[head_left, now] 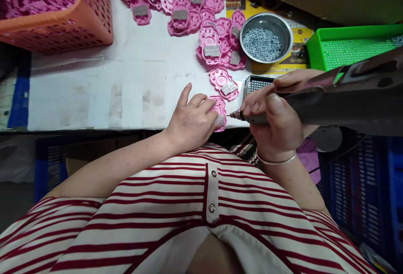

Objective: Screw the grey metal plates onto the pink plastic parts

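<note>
On the white surface point(135, 76), the left hand point(190, 122) pins a pink plastic shell point(217, 105) under its fingers, while at the shell's three o'clock the right hand point(278, 127) wraps its fingers around a dark cylindrical screwdriver point(333, 104).

Blue plastic crates point(362, 181) below a white-covered table point(78, 80).

You wear a cream top point(151, 211) with dark red horizontal stripes, some set in close pairs. A short placket point(212, 194) runs down its front, edged in dark red along one side, with two round, shiny buttons point(212, 208). A curved dark red band borders your pale collar point(185, 248). A thin silvery bangle point(277, 162) circles your right wrist; your left is bare.
</note>
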Demonstrator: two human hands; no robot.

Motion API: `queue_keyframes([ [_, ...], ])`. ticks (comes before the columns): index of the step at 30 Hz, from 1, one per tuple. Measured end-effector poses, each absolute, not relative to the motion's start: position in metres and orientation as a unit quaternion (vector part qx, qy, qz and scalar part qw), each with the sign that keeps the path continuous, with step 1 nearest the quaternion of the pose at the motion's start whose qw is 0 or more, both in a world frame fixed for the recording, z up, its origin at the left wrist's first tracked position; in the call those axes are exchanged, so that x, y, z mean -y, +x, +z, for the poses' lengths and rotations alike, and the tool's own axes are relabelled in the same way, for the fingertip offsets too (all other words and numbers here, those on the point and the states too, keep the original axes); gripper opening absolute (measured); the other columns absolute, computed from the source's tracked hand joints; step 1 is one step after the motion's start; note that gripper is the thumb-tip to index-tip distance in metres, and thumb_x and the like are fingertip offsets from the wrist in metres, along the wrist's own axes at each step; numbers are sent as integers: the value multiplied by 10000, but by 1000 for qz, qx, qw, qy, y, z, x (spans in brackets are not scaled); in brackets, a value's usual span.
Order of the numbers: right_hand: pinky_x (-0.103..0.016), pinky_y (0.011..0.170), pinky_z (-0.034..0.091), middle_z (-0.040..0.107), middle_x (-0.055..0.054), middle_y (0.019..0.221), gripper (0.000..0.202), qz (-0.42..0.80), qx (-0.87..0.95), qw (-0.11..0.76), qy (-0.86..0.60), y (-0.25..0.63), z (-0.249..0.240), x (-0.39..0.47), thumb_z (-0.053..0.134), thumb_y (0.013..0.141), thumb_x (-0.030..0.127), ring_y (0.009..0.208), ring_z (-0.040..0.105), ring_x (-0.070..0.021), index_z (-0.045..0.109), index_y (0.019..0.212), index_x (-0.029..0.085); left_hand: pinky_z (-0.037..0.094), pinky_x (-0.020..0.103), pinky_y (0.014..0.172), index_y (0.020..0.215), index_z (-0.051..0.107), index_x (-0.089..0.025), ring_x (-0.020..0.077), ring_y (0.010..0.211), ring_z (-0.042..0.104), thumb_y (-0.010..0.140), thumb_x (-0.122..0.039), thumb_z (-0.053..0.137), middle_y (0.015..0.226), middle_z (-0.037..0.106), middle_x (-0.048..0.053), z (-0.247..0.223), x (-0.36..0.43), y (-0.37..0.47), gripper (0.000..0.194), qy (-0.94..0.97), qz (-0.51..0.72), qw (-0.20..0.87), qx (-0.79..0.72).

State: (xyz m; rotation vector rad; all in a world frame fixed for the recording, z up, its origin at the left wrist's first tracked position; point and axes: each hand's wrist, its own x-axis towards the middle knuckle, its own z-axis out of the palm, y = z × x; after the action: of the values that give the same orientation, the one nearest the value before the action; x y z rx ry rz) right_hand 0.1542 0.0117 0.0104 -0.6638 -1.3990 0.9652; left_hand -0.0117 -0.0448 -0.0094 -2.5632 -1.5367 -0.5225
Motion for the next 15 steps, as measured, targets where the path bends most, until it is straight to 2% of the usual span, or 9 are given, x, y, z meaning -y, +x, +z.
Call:
queue_keyframes([
  [3, -337, 500, 414, 516, 22, 662, 316, 423, 608, 620, -259, 155, 13, -9, 716, 743, 577, 491, 473, -120, 594, 753, 285, 320, 663, 1141, 934, 742, -182, 295, 1094, 585, 930, -303, 565, 1155, 703, 91, -8, 45, -10, 214, -842, -168, 60, 509],
  [6, -327, 492, 401, 528, 7, 674, 349, 443, 599, 630, -218, 153, 14, -8, 724, 772, 463, 503, 492, -108, 531, 578, 246, 329, 656, 1137, 938, 741, -172, 299, 1094, 587, 936, -307, 558, 1140, 706, 98, -8, 45, -9, 228, -843, -167, 65, 507],
  [9, -328, 474, 410, 580, 3, 775, 229, 463, 580, 638, -202, 151, 14, -10, 764, 741, 425, 494, 510, -99, 611, 709, 258, 330, 656, 1136, 938, 739, -171, 300, 1094, 587, 934, -306, 559, 1137, 706, 96, -8, 45, -8, 225, -845, -165, 67, 505],
  [12, -338, 472, 424, 604, 1, 878, 295, 475, 572, 636, -207, 151, 14, -11, 788, 714, 446, 486, 510, -98, 634, 913, 292, 325, 656, 1140, 918, 740, -176, 298, 1098, 585, 929, -303, 564, 1146, 706, 89, -8, 45, -8, 217, -845, -167, 72, 504],
  [15, -334, 493, 436, 598, 5, 849, 301, 470, 581, 625, -224, 152, 15, -10, 778, 722, 481, 490, 510, -97, 629, 895, 285, 313, 659, 1146, 909, 743, -173, 299, 1105, 584, 927, -296, 565, 1174, 700, 93, -7, 47, -8, 216, -844, -175, 70, 502],
])
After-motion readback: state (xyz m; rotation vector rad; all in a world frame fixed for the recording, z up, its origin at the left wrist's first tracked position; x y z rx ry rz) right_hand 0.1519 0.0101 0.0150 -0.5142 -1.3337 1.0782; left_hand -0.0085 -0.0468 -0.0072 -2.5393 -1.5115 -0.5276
